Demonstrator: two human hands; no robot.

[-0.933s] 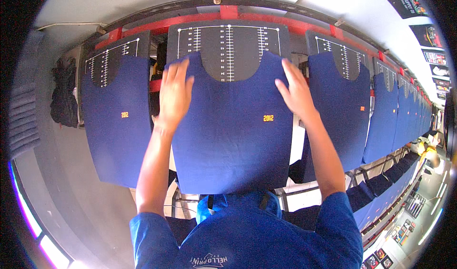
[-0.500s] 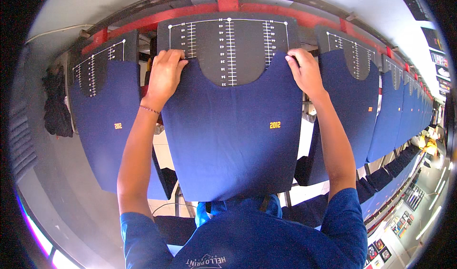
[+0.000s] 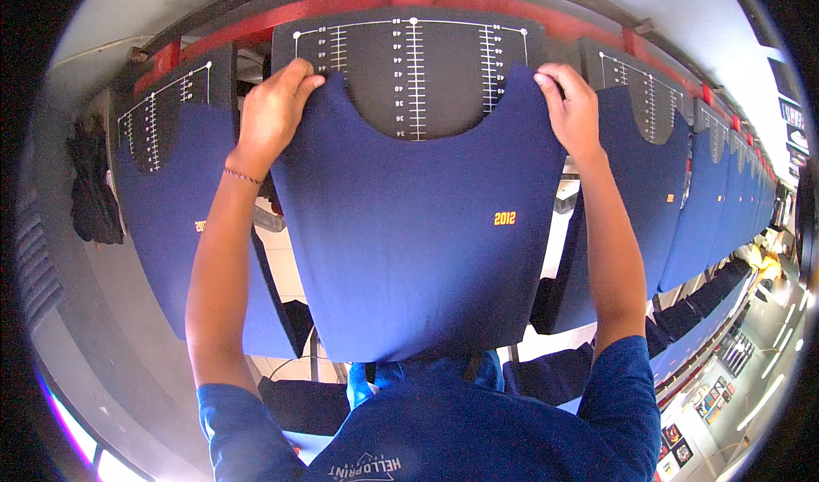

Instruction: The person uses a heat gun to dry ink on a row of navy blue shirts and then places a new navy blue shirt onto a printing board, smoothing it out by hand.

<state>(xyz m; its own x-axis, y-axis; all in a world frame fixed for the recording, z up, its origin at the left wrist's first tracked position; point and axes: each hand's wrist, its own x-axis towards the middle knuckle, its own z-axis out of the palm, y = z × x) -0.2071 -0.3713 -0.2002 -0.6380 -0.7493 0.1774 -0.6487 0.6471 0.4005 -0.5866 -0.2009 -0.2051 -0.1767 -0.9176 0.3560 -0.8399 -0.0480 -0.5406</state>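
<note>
A navy fabric shirt panel point(image 3: 409, 243) with a curved neckline and a small orange print covers most of the black board point(image 3: 367, 47) in front of me. White scale lines show on the board above the neckline. My left hand point(image 3: 277, 111) pinches the panel's upper left shoulder corner. Its upper right shoulder corner is pinched between the thumb and fingers of my right hand point(image 3: 570, 111). Both corners look lifted slightly from the board, and the cloth is stretched between them.
Another board with a navy panel point(image 3: 183, 166) stands to the left. On the right, a similar panel point(image 3: 636, 175) begins a long row of several more. A red metal rail point(image 3: 324, 8) runs behind the boards. Dark cloth point(image 3: 92, 183) hangs at the far left.
Both hands have moved farther up and outward with the panel's shoulder corners. The neckline sits a little higher on the board, and the cloth looks tauter.
</note>
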